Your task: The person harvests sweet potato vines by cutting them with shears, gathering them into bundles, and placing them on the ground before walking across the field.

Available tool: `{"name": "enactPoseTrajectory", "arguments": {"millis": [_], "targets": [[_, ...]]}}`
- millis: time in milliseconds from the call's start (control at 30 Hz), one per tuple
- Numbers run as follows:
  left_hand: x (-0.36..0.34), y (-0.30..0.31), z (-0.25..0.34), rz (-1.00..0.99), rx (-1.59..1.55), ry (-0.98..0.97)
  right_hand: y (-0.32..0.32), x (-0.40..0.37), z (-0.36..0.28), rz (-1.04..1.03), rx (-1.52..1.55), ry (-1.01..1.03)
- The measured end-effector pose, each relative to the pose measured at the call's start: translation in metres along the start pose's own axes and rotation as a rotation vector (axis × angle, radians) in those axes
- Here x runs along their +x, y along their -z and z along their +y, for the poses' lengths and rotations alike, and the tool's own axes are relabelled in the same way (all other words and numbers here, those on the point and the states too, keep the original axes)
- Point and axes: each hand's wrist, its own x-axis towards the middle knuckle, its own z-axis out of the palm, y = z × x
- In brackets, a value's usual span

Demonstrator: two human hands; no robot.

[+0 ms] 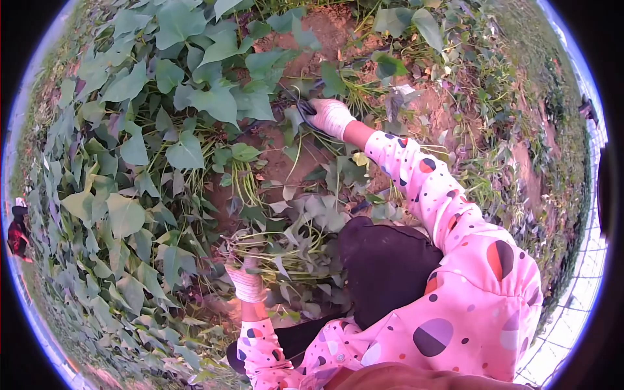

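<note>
My right hand (330, 118), in a pale glove, is closed round the dark handles of scissors (301, 107), whose blades point up and left among the vines. Lower down, my left hand (246, 276), gloved too, is closed on a bunch of cut-looking green stems (286, 250) with leaves spreading to the right. Its fingertips are partly hidden by the stems. Between the hands lie bare reddish soil and a tuft of thin green stems (244, 182).
Dense heart-shaped leaves (185, 153) cover the left side. My dark-clothed knee (387, 266) is just right of the bunch. More vines and soil (530, 175) run along the right. A person in red (17, 237) is at the far left edge.
</note>
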Motion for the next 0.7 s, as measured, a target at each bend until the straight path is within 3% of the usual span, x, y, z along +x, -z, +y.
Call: {"name": "enactPoseTrajectory", "arguments": {"millis": [67,133,233,300,400,467,500,533,600,633,667,700], "targets": [[0.003,-0.017,0.031,-0.037,-0.265,0.230,-0.026,0.005,-0.003,-0.124,-0.018,-0.038],[0.004,-0.016,0.007,-0.231,0.259,-0.224,-0.048,-0.007,-0.013,-0.160,0.056,-0.024],[-0.004,-0.034,-0.023,-0.053,-0.161,0.205,-0.058,-0.036,-0.033,-0.167,0.201,0.069],[-0.003,-0.033,-0.034,-0.012,-0.201,0.260,-0.053,-0.048,-0.040,-0.175,0.134,0.076],[0.002,-0.023,-0.044,-0.139,-0.261,0.318,-0.050,-0.049,-0.030,-0.143,-0.059,0.148],[0.000,-0.020,-0.061,-0.201,0.600,-0.282,-0.050,-0.047,-0.018,-0.254,-0.099,0.211],[0.003,-0.023,-0.033,-0.251,0.424,-0.124,-0.057,-0.049,-0.014,-0.248,-0.120,0.246],[0.005,-0.027,-0.021,-0.246,0.423,-0.125,-0.058,-0.051,-0.014,-0.242,-0.144,0.284],[0.007,-0.033,-0.005,-0.145,-0.021,0.127,-0.051,-0.057,-0.025,-0.287,-0.078,0.209],[0.010,-0.036,0.007,-0.126,-0.145,0.183,-0.043,-0.063,-0.036,-0.336,-0.008,0.132],[0.008,-0.036,0.002,-0.101,-0.175,0.170,-0.037,-0.070,-0.048,-0.348,-0.001,0.151],[0.006,-0.036,-0.003,-0.077,-0.204,0.157,-0.033,-0.078,-0.062,-0.297,0.190,0.184]]}}
